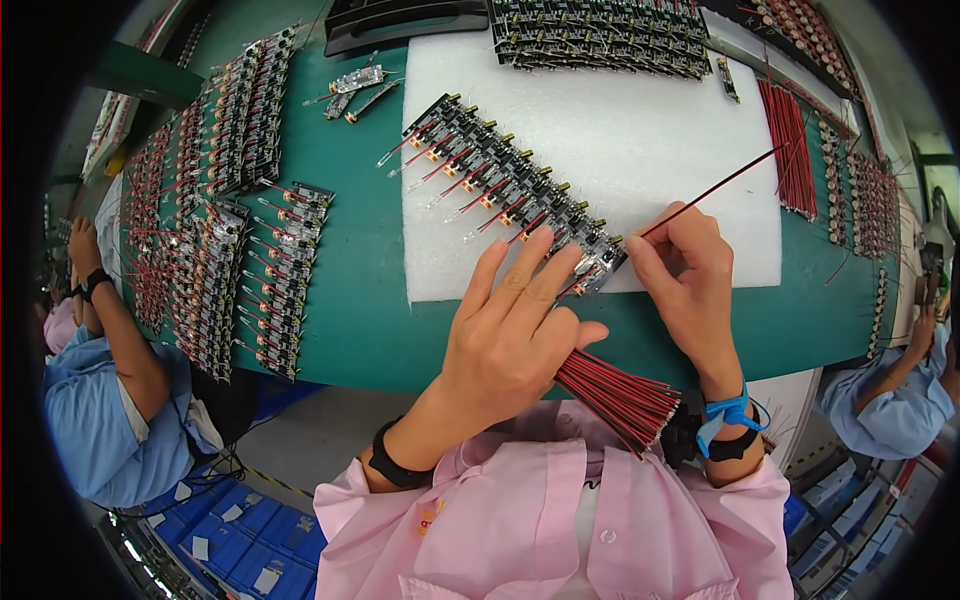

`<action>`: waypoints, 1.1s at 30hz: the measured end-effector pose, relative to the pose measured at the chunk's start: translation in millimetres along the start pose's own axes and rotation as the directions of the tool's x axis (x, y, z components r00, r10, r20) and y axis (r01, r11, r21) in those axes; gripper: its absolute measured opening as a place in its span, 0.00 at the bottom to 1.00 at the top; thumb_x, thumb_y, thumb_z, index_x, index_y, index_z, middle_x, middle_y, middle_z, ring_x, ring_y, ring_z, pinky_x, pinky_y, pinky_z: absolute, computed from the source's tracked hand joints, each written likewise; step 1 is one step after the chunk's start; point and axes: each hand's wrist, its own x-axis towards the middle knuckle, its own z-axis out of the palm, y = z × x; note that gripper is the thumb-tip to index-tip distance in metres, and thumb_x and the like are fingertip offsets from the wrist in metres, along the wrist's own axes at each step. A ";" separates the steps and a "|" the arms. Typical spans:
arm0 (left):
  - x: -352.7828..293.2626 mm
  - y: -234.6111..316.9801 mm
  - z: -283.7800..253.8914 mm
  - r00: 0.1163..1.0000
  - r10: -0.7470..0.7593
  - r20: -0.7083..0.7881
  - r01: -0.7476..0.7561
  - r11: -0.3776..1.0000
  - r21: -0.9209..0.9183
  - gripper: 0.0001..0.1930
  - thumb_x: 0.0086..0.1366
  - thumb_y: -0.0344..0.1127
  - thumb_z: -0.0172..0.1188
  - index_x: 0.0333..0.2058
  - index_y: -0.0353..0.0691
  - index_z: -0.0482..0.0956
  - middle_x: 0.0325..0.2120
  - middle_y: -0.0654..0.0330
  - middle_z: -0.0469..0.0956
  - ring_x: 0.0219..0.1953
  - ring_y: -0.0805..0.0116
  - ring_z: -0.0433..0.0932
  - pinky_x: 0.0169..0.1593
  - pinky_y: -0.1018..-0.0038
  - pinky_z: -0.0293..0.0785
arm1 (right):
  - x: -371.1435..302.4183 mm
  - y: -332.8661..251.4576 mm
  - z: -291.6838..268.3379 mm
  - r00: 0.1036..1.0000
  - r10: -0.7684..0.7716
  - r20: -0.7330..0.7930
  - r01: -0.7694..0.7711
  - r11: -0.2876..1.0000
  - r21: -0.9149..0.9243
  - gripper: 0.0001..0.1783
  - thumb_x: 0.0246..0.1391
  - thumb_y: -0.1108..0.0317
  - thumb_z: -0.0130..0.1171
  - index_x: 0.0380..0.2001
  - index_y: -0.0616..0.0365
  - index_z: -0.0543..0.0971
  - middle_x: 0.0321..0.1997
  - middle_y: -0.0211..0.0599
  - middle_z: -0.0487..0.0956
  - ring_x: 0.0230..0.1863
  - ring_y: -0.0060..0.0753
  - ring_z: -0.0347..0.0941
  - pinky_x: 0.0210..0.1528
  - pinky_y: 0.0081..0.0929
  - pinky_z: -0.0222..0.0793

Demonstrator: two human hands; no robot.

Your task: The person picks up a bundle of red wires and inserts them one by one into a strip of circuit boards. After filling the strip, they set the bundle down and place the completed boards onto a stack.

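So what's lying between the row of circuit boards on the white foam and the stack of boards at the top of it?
Head view: only bare white foam pad lies between the diagonal board row and the top board stack.

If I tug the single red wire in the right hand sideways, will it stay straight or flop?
The single red wire looks thin and runs nearly straight from the right hand out over the white foam pad, so it probably has some stiffness but would bend easily. It seems very light. The bundle of red wires under the left hand fans out, suggesting springy strands.
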 end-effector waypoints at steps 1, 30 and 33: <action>0.1 -0.1 0.3 1.000 0.001 -0.002 -0.001 1.000 -0.002 0.19 0.50 0.42 0.53 0.11 0.38 0.58 0.36 0.47 0.70 0.43 0.51 0.67 0.47 0.57 0.57 | -0.2 0.1 -0.1 1.000 -0.009 -0.005 0.009 1.000 -0.009 0.05 0.36 0.76 0.55 0.16 0.62 0.68 0.16 0.29 0.65 0.21 0.20 0.57 0.21 0.16 0.55; -7.7 -0.5 -29.8 0.997 0.081 0.009 -0.080 0.991 -0.111 0.20 0.50 0.43 0.53 0.11 0.38 0.55 0.34 0.48 0.72 0.42 0.49 0.68 0.50 0.54 0.51 | -8.0 -11.2 -2.5 0.891 -0.450 0.061 0.443 0.834 -0.328 0.12 0.29 0.79 0.55 0.24 0.61 0.70 0.23 0.36 0.67 0.24 0.36 0.61 0.30 0.29 0.56; -29.7 -12.5 -49.6 0.993 0.072 -0.090 -0.079 0.993 -0.088 0.21 0.51 0.47 0.50 0.12 0.39 0.54 0.31 0.49 0.73 0.41 0.50 0.70 0.50 0.53 0.50 | -8.8 -11.9 -6.3 0.887 -0.448 0.109 0.454 0.806 -0.380 0.12 0.30 0.79 0.54 0.26 0.61 0.70 0.23 0.36 0.67 0.24 0.37 0.61 0.31 0.29 0.56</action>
